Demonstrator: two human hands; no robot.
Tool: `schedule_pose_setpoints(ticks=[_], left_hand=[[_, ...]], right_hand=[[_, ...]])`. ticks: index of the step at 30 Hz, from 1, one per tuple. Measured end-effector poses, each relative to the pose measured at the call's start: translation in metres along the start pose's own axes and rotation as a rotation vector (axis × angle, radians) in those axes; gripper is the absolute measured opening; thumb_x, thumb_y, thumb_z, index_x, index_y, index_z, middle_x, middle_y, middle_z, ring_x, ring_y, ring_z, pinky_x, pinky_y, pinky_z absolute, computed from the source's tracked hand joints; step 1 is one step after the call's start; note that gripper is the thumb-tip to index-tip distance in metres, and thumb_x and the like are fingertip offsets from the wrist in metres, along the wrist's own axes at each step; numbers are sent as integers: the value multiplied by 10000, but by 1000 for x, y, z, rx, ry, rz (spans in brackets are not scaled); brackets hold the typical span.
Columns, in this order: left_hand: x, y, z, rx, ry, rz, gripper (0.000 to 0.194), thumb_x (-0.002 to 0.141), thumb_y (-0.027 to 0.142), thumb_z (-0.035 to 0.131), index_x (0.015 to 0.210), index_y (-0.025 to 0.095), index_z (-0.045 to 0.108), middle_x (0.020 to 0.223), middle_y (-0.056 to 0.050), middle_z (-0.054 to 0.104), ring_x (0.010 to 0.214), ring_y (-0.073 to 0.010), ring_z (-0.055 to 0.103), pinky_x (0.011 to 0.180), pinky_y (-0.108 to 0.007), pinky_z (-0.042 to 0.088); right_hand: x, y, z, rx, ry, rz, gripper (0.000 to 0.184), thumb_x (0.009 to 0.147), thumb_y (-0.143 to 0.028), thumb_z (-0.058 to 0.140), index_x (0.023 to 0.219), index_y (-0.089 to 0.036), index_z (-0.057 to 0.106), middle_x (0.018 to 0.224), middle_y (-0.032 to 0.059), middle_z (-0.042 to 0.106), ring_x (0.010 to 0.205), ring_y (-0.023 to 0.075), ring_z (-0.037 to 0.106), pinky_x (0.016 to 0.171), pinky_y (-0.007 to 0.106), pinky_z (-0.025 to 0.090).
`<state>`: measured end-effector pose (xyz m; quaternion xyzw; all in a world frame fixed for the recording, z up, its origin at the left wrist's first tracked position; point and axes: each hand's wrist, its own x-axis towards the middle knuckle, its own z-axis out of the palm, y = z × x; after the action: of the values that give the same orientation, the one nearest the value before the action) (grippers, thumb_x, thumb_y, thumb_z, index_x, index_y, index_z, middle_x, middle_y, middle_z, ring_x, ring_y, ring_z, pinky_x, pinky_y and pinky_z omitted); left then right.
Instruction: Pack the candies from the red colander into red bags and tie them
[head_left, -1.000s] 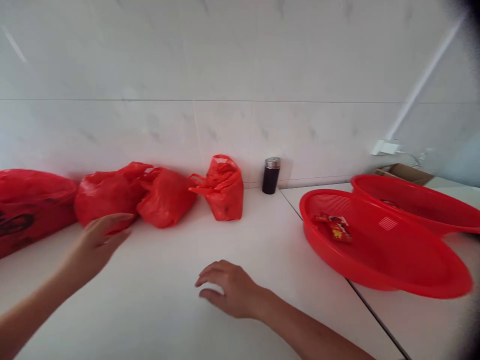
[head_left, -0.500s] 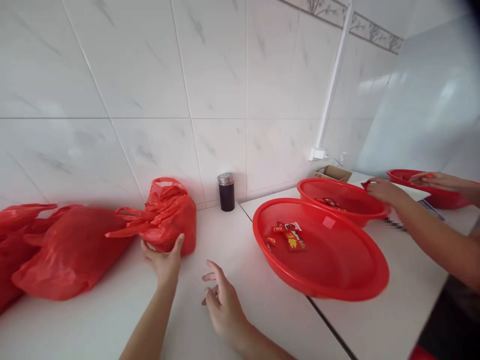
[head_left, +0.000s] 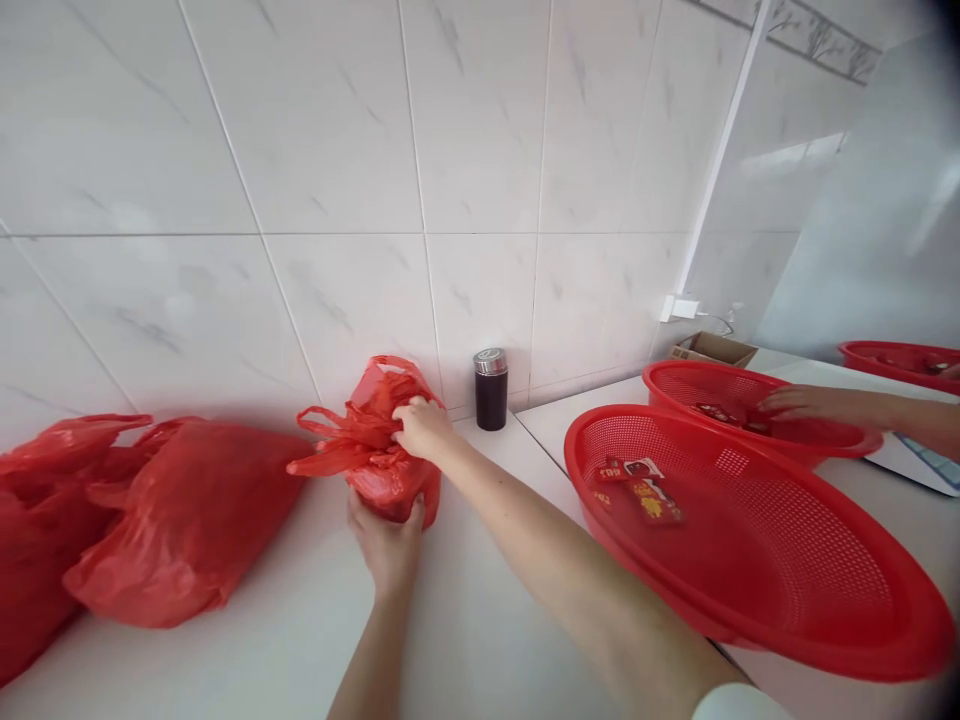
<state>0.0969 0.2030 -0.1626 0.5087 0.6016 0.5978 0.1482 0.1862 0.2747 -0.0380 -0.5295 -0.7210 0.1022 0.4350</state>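
A full red plastic bag (head_left: pixel 384 492) stands against the tiled wall, its handles sticking out to the left in crumpled loops. My left hand (head_left: pixel 388 545) cups the lower front of this bag, thumb on the right side and fingers on the left. Higher up, my right hand (head_left: pixel 424 428) grips the gathered plastic near the top, its fingers curled into the folds. What the bag contains is hidden. Just right of it, a dark jar with a silver lid (head_left: pixel 491 390) stands by the wall.
More filled red bags (head_left: pixel 180 520) lie on the left. At right are a large red basket (head_left: pixel 750 560) with several snack packets (head_left: pixel 649 490), and a second red basket (head_left: pixel 675 378) with a co-worker's hand (head_left: pixel 817 402) over it. A cardboard box (head_left: pixel 716 348) sits behind.
My right hand has moved from above the table up to the bag top and taken hold there. My left hand stays on the bag. The view has shifted left.
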Motion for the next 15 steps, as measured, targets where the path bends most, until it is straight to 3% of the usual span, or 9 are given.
schedule_pose_setpoints(ticks=[3, 6, 9, 11, 15], left_hand=[[-2, 4, 0, 10, -6, -78, 1028, 654, 425, 743, 1491, 173, 203, 1484, -217, 316, 1388, -374, 299, 1083, -513, 326], [-4, 5, 0, 1, -5, -87, 1032, 654, 444, 748, 1496, 205, 201, 1490, -206, 313, 1377, -376, 325, 1072, -519, 343], [-1, 5, -1, -17, 17, -91, 1042, 654, 494, 752, 1496, 220, 201, 1504, -203, 286, 1391, -366, 304, 1087, -515, 327], [1, 7, -6, -29, 46, -85, 1047, 669, 523, 738, 1500, 197, 192, 1508, -214, 276, 1407, -364, 267, 1107, -519, 292], [-5, 29, -26, -35, 128, 33, 979, 745, 533, 670, 1501, 138, 188, 1530, -215, 240, 1446, -318, 169, 1166, -477, 174]], right_hand=[[0, 11, -6, 91, 54, -4, 104, 782, -250, 687, 876, -216, 657, 936, 39, 689, 878, 196, 632, 821, 331, 472], [-3, -1, -29, 297, 283, -14, 262, 942, -411, 439, 987, -208, 600, 955, 31, 672, 869, 154, 616, 798, 282, 472], [-12, -23, -59, 690, 471, -23, 311, 911, -494, 456, 934, -209, 577, 877, 6, 645, 781, 139, 603, 721, 257, 481], [-28, -35, -77, 849, 457, -28, 304, 890, -496, 491, 943, -213, 590, 898, 3, 646, 764, 131, 603, 705, 251, 491], [-75, -39, -101, 811, 425, 3, 281, 886, -449, 524, 1000, -210, 618, 973, 26, 663, 872, 152, 612, 795, 279, 496]])
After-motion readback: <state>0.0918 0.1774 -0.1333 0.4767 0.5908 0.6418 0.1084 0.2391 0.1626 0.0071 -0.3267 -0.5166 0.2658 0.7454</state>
